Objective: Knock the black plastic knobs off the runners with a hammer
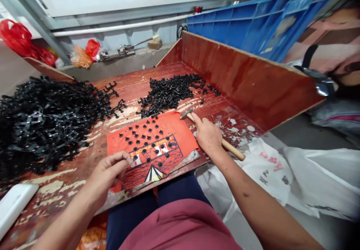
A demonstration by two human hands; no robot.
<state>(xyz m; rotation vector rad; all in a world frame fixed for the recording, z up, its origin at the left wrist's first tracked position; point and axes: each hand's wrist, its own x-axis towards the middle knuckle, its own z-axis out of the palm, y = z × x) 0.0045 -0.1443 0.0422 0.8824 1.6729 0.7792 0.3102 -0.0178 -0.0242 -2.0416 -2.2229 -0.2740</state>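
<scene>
My right hand (pixel 208 133) is wrapped round a hammer (pixel 233 149) with a wooden handle; its small metal head rests over the upper right corner of an orange-red printed cloth (pixel 174 126). Many small round black pieces (pixel 143 136), each with a short upright stem, stand spread over that cloth. At the cloth's left side, my left hand (pixel 116 164) is closed in a pinch, its fingertips beside one of these black pieces (pixel 135 157). What lies between the fingers is hidden.
A large heap of black linked parts (pixel 50 119) lies left, and a pile of small black parts (pixel 174 90) sits behind the cloth. A wooden side board (pixel 242 74) and blue crate (pixel 239 29) stand right. A white device (pixel 17 205) lies lower left. Another person (pixel 332 44) is at right.
</scene>
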